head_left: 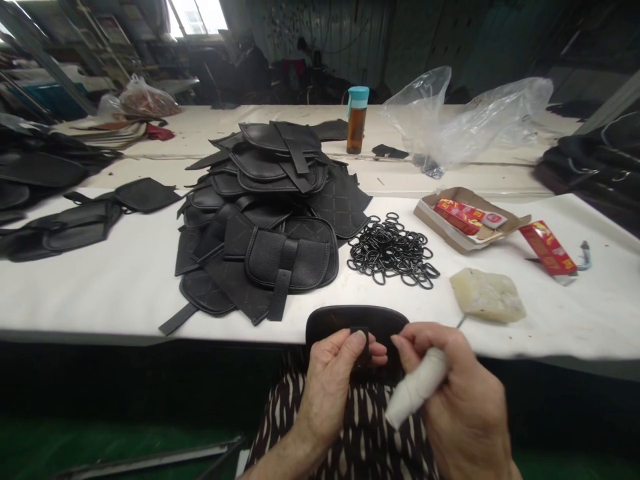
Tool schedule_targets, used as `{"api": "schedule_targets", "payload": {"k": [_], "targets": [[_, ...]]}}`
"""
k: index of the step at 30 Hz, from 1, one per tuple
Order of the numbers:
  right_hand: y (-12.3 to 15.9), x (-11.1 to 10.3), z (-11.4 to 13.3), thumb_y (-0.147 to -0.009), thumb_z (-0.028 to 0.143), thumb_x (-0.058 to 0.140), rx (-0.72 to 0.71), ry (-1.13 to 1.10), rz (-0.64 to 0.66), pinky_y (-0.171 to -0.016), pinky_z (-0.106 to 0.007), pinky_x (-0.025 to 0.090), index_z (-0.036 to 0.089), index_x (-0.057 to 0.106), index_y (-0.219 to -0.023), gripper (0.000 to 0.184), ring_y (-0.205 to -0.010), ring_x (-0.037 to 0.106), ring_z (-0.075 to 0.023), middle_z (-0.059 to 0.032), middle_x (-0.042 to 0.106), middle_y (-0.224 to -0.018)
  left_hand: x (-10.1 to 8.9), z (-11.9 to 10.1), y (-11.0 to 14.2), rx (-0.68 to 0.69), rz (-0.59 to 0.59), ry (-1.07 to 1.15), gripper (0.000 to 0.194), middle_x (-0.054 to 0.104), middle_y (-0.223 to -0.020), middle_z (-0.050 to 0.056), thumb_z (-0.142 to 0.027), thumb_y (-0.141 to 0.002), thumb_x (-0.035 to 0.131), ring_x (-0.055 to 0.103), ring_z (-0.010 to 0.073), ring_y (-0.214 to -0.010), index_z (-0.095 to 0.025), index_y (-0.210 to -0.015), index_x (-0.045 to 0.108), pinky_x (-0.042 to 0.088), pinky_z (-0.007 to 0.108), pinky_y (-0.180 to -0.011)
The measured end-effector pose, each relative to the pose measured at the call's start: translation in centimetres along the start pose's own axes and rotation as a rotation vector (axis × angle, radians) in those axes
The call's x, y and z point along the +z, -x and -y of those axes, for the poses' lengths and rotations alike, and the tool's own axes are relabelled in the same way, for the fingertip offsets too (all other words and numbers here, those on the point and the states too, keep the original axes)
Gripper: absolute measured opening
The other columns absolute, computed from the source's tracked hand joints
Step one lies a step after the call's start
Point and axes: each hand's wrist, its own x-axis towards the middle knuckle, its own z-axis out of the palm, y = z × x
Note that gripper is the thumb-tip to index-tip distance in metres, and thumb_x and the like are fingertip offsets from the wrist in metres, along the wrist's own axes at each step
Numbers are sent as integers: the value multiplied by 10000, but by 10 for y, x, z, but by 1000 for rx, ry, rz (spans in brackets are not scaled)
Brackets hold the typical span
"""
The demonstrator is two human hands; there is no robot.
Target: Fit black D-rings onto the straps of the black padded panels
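Note:
My left hand (330, 373) pinches a black strap (361, 343) between thumb and fingers, over a black leather piece (357, 315) at the table's front edge. My right hand (460, 387) is closed around the white-wrapped handle of an awl (417, 390); a thin metal shaft shows beyond the knuckles. Its thumb and forefinger are pressed together beside the strap; whether they pinch anything is too small to see. Just beyond lie a heap of black D-rings (393, 250) and a yellowish wax block (487, 295).
A tall pile of black leather flaps (280, 173) stands left of centre. At right are a cardboard tray (440, 233) with red packets and another red packet (549, 248). Farther back stand a bottle (357, 120) and a clear plastic bag (465, 127).

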Motion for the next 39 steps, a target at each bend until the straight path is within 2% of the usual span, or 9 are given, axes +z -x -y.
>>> {"api": "schedule_targets", "payload": {"k": [1, 2, 4, 6, 10, 17, 21, 30, 39], "targets": [[-3, -1, -2, -816, 228, 593, -27, 3, -63, -638, -208, 513, 239, 518, -874, 95, -693, 633, -126, 5, 660, -828, 0, -1, 0, -21, 1, 39, 286, 677, -743, 71, -376, -826, 560, 606, 159, -688, -109, -815, 662, 464, 275, -716], [-7, -2, -4, -796, 235, 616, -16, -19, -60, -679, -234, 525, 238, 520, -883, 129, -779, 642, -150, -18, 663, -910, 0, -2, 1, -44, 2, 71, 295, 686, -749, 86, -377, -826, 560, 622, 172, -691, -101, -825, 661, 472, 290, -723], [-14, 1, -6, -786, 264, 626, 100, -148, 73, -686, -266, 544, 238, 515, -857, 134, -843, 644, -178, -37, 662, -978, 0, -3, 3, -78, 5, 111, 295, 692, -731, 98, -371, -826, 562, 634, 174, -666, -92, -811, 654, 478, 293, -714], [-17, 6, -7, -799, 302, 612, 264, -327, 188, -664, -275, 557, 238, 499, -796, 129, -806, 653, -177, -24, 675, -929, -1, -5, 6, -107, 14, 142, 281, 690, -711, 94, -358, -830, 558, 633, 164, -637, -93, -794, 646, 481, 292, -705], [-13, 16, -2, -791, 348, 626, 424, -530, 128, -650, -297, 573, 233, 463, -731, 209, -691, 650, -155, -15, 677, -879, -2, -8, 11, -163, 9, 165, 276, 685, -695, 93, -349, -826, 565, 628, 159, -599, -88, -777, 639, 489, 297, -677], [-20, 11, 13, -792, 289, 644, 330, -569, 41, -716, -319, 574, 244, 472, -728, 188, -755, 661, -162, 2, 676, -885, 8, -31, 14, -149, -13, 198, 246, 686, -679, 90, -344, -824, 571, 632, 169, -583, -102, -805, 612, 502, 309, -641], [-28, 10, 17, -789, 267, 640, 249, -576, -2, -700, -289, 559, 244, 476, -722, 179, -823, 650, -164, 15, 678, -875, 10, -44, 8, -90, 41, 146, 254, 689, -701, 94, -342, -836, 554, 637, 166, -589, -97, -865, 615, 501, 291, -633], [-47, 19, -13, -785, 278, 623, 296, -584, 154, -663, -261, 453, 213, 441, -767, 194, -745, 564, -142, -6, 646, -902, 8, -42, -6, -138, -48, 111, 236, 679, -662, 68, -343, -775, 625, 635, 154, -559, -108, -767, 602, 522, 293, -615], [-51, 19, -12, -781, 291, 624, 351, -633, 171, -637, -248, 435, 214, 436, -756, 205, -733, 553, -135, 6, 633, -882, 9, -43, -10, -138, -60, 93, 266, 693, -709, 94, -360, -741, 660, 640, 156, -589, -99, -750, 614, 510, 284, -619]]}}
